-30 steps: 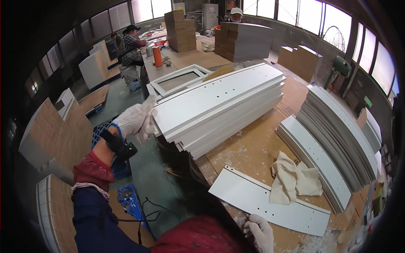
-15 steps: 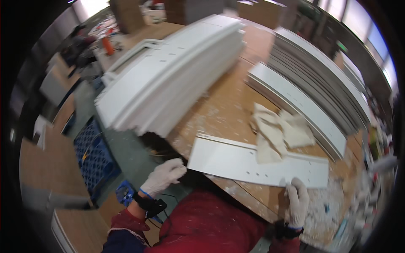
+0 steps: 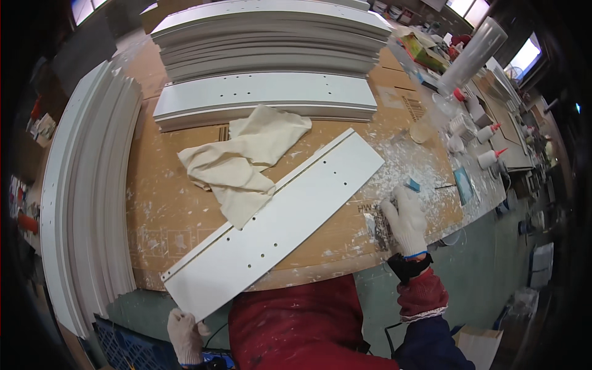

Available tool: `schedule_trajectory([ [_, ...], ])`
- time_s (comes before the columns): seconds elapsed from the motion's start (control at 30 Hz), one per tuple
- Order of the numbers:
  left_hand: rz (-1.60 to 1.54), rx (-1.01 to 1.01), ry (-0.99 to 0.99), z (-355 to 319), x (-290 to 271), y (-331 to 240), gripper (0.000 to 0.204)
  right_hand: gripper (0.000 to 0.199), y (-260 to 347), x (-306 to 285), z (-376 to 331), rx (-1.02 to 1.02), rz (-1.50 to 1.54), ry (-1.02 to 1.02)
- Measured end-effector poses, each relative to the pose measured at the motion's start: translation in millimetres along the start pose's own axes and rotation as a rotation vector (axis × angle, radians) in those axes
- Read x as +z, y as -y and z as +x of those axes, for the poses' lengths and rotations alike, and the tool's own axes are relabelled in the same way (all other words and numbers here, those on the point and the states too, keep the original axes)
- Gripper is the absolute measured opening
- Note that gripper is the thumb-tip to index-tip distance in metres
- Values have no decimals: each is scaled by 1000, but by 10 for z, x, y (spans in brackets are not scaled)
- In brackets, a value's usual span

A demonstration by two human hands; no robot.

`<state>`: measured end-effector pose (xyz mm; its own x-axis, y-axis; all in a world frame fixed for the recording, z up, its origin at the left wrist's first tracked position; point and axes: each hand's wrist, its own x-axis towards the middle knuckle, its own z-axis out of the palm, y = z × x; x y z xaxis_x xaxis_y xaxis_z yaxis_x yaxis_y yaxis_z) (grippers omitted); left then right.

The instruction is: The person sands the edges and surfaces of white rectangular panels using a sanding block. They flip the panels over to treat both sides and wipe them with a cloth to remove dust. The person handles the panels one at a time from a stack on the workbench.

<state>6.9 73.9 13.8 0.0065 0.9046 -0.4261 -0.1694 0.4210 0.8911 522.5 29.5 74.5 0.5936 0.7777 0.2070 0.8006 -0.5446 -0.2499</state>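
Left gloved hand (image 3: 187, 336) at drilled white panel (image 3: 283, 223) corner, right gloved hand (image 3: 404, 221) over flake-strewn cardboard (image 3: 345, 231), both grips not discernible, cream cloth (image 3: 246, 163) overlapping panel.

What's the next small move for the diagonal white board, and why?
I'd probably slide the beige cloth off the white board with the right hand: it covers part of the board's far long edge. The left hand is at the near corner, which juts past the table, so it seems better placed to steady the board.
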Motion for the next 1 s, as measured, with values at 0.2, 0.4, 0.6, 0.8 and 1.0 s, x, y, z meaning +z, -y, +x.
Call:
schedule_trajectory([
  [0.2,47,-206,134,-403,80,-232,40,38,263,74,-191,-53,-22,71],
  [0.4,-132,-313,162,-74,74,52,66,35,414,69,-457,-112,-58,62],
  [0.6,-225,-269,227,-272,224,78,70,20,475,191,-672,26,-60,13],
  [0.8,-253,-240,234,-267,241,67,67,16,446,44,-599,151,153,210],
  [1.0,-329,-281,216,-261,205,123,64,25,993,-88,-513,-104,579,424],
])
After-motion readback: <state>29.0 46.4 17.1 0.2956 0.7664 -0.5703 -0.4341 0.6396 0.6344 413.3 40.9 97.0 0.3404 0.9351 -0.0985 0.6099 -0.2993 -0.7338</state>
